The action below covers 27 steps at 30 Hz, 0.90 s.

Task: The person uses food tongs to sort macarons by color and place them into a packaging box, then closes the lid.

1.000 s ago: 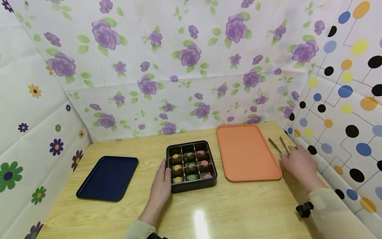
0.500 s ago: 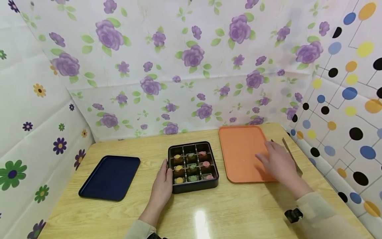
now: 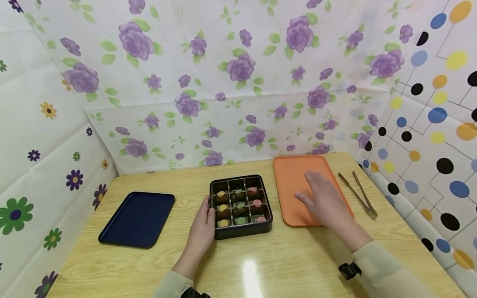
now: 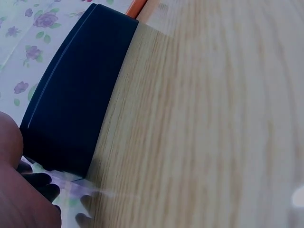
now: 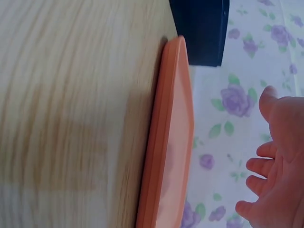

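Nearest, a wooden table point(image 3: 261, 265) carries everything. The left hand point(image 3: 203, 231) lies with straight fingers flat against the left wall of a dark compartment box point(image 3: 240, 203); the left wrist view shows only that dark wall and a blurred edge of the hand. The box holds yellow, green and pink round pieces, too small to identify. The right hand point(image 3: 324, 200), fingers spread and relaxed, hovers over an orange tray point(image 3: 290, 174) and holds nothing; whether it touches the tray cannot be told. It hides the tray's near right part. Just right of this hand lie metal tongs point(image 3: 359, 194). Well left of the left hand lies a dark blue tray point(image 3: 138, 219).
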Each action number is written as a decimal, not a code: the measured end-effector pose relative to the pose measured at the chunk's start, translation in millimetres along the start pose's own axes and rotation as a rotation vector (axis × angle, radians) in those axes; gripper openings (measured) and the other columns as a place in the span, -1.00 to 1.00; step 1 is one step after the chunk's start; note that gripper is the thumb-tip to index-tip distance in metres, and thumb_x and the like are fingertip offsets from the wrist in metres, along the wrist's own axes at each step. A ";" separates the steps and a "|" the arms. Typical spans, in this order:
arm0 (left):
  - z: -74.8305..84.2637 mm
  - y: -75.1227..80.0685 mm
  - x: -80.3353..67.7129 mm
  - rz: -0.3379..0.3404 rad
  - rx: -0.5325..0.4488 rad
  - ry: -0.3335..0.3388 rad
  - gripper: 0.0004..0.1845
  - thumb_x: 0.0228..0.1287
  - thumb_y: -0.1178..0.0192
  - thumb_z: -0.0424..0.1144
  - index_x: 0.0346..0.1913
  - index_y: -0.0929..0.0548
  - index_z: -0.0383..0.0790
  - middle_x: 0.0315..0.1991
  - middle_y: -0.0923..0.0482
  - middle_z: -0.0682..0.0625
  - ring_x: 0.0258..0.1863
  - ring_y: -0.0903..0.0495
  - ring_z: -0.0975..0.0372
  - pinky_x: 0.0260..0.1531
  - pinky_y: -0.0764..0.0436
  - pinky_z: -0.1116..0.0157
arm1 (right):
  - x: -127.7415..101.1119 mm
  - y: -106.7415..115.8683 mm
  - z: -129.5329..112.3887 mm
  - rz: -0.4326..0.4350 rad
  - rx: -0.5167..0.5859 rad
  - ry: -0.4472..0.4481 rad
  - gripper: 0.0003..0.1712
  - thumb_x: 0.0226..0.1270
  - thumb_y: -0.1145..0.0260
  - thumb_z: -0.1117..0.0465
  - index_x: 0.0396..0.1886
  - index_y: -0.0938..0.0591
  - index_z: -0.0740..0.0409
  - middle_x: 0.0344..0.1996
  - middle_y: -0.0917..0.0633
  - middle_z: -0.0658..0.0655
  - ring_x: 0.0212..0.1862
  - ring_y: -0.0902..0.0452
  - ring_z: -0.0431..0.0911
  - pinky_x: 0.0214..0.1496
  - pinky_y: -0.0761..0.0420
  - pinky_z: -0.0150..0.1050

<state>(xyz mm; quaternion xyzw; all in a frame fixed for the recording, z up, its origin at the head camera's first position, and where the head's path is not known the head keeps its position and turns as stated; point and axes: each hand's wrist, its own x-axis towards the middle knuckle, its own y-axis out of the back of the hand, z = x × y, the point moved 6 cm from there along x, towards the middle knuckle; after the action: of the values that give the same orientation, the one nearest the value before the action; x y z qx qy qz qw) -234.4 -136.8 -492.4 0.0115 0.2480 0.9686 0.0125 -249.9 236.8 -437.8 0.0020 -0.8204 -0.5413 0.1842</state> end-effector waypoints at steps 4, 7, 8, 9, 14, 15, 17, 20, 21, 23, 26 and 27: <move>1.0 0.4 0.4 -0.007 0.001 -0.009 -0.34 0.90 0.18 -0.14 0.84 0.06 -0.16 0.80 0.05 -0.23 0.74 0.01 -0.19 0.65 -0.11 -0.29 | 0.2 -5.8 -12.8 -0.026 -0.037 0.017 -0.01 0.75 -0.27 -0.19 0.78 -0.15 0.37 0.70 -0.22 0.45 0.70 -0.03 0.42 0.69 -0.04 0.43; 1.2 1.2 -0.4 -0.011 0.011 -0.010 -0.33 0.90 0.18 -0.12 0.84 0.06 -0.17 0.80 0.05 -0.24 0.74 0.00 -0.20 0.64 -0.12 -0.30 | -0.8 -9.3 -20.6 -0.050 -0.051 0.016 0.01 0.75 -0.23 -0.23 0.79 -0.14 0.35 0.72 -0.19 0.42 0.72 0.01 0.40 0.71 0.00 0.42; 1.2 1.8 -0.7 -0.012 0.016 -0.010 -0.33 0.90 0.18 -0.12 0.84 0.06 -0.17 0.79 0.05 -0.25 0.74 -0.01 -0.21 0.64 -0.12 -0.30 | -1.3 -10.5 -22.7 -0.056 -0.052 0.016 0.01 0.75 -0.23 -0.23 0.79 -0.14 0.34 0.72 -0.19 0.41 0.73 0.01 0.39 0.71 0.01 0.42; 1.2 2.4 -1.0 -0.011 0.025 -0.010 -0.33 0.90 0.18 -0.10 0.84 0.06 -0.17 0.79 0.04 -0.26 0.73 -0.01 -0.22 0.63 -0.13 -0.31 | -1.8 -11.3 -24.8 -0.061 -0.052 0.017 0.01 0.75 -0.23 -0.23 0.79 -0.14 0.34 0.73 -0.18 0.40 0.73 0.02 0.38 0.71 0.02 0.42; 2.6 6.7 -1.6 0.001 0.065 -0.024 -0.31 0.90 0.18 -0.01 0.84 0.04 -0.19 0.77 0.00 -0.30 0.73 -0.01 -0.24 0.63 -0.13 -0.32 | -3.1 -15.1 -33.3 -0.067 -0.053 0.022 0.00 0.73 -0.28 -0.19 0.79 -0.15 0.32 0.73 -0.18 0.38 0.74 0.03 0.36 0.71 0.05 0.42; 2.8 7.6 -1.7 0.006 0.078 -0.032 -0.30 0.90 0.18 0.01 0.84 0.04 -0.19 0.77 -0.01 -0.30 0.73 0.00 -0.24 0.63 -0.11 -0.33 | -3.0 -16.3 -34.5 -0.070 -0.057 0.022 -0.01 0.73 -0.29 -0.19 0.79 -0.16 0.31 0.74 -0.18 0.37 0.74 0.04 0.35 0.72 0.06 0.41; 4.7 9.8 -0.6 0.016 0.112 -0.058 -0.29 0.90 0.18 0.04 0.83 0.03 -0.19 0.77 -0.02 -0.30 0.73 0.02 -0.26 0.64 -0.08 -0.32 | -2.5 -18.1 -36.9 -0.070 -0.066 0.025 -0.02 0.73 -0.28 -0.19 0.79 -0.17 0.30 0.74 -0.18 0.35 0.75 0.05 0.34 0.72 0.07 0.42; 8.1 14.2 0.8 0.036 0.190 -0.100 -0.30 0.90 0.18 0.05 0.83 0.00 -0.19 0.76 -0.04 -0.29 0.73 0.03 -0.27 0.66 -0.02 -0.32 | -2.1 -21.9 -40.0 -0.074 -0.078 0.032 -0.02 0.74 -0.24 -0.22 0.80 -0.17 0.28 0.74 -0.18 0.33 0.75 0.05 0.33 0.73 0.09 0.41; 9.7 16.0 0.7 0.043 0.219 -0.112 -0.30 0.90 0.17 0.04 0.83 -0.01 -0.19 0.76 -0.05 -0.29 0.73 0.04 -0.29 0.66 0.00 -0.33 | -2.0 -23.0 -41.1 -0.073 -0.082 0.037 -0.02 0.74 -0.23 -0.23 0.80 -0.16 0.27 0.74 -0.18 0.33 0.75 0.05 0.33 0.73 0.09 0.41; 13.6 19.4 0.7 0.055 0.267 -0.139 -0.30 0.90 0.16 0.03 0.82 -0.03 -0.20 0.76 -0.07 -0.29 0.74 0.01 -0.25 0.68 0.04 -0.29 | -2.3 -25.0 -43.6 -0.072 -0.081 0.045 -0.02 0.75 -0.22 -0.24 0.80 -0.16 0.26 0.74 -0.18 0.33 0.75 0.05 0.33 0.73 0.10 0.40; 21.5 23.1 0.1 0.063 0.326 -0.183 -0.31 0.89 0.12 0.00 0.81 -0.06 -0.26 0.76 -0.07 -0.28 0.75 0.01 -0.18 0.71 0.12 -0.24 | -2.7 -25.8 -47.1 -0.060 -0.084 0.059 -0.03 0.75 -0.22 -0.24 0.80 -0.18 0.27 0.73 -0.21 0.33 0.75 0.03 0.33 0.72 0.09 0.41; 24.4 23.8 -0.5 0.063 0.347 -0.197 -0.31 0.89 0.11 0.00 0.81 -0.07 -0.27 0.76 -0.07 -0.27 0.76 0.02 -0.15 0.71 0.14 -0.23 | -2.6 -26.0 -47.9 -0.059 -0.086 0.059 -0.03 0.75 -0.22 -0.24 0.80 -0.18 0.27 0.73 -0.21 0.33 0.75 0.03 0.33 0.72 0.08 0.41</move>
<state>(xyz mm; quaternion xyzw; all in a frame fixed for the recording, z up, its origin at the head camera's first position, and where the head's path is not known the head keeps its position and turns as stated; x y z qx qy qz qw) -233.7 -146.0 -459.7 0.1160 0.4084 0.9054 0.0044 -238.0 184.1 -445.1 0.0345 -0.7903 -0.5807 0.1923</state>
